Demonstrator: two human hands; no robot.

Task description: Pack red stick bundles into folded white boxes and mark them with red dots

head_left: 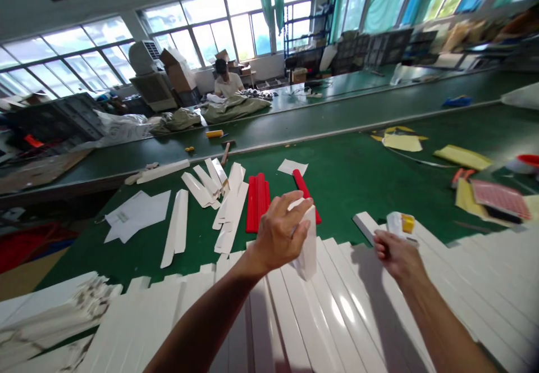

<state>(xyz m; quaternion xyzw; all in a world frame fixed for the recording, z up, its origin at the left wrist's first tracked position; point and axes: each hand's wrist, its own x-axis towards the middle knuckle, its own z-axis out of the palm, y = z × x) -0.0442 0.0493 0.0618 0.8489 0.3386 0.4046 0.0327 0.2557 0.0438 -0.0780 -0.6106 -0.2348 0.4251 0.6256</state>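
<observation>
My left hand (281,232) is raised above the table and closed on a narrow white carton (309,244) that hangs down from its fingers. My right hand (393,252) grips a small white tool with a yellow part (402,224), held just right of the carton. Below both hands lies a wide row of long glossy white boxes (328,311), side by side. Red sticks (257,201) lie on the green table (357,176) just beyond my left hand.
Flat white carton blanks (219,193) are scattered at centre left, with a stack of them (46,305) at the near left. Yellow sheets (402,140) and pink label sheets (499,199) lie at the right. A person (227,81) sits at a far table.
</observation>
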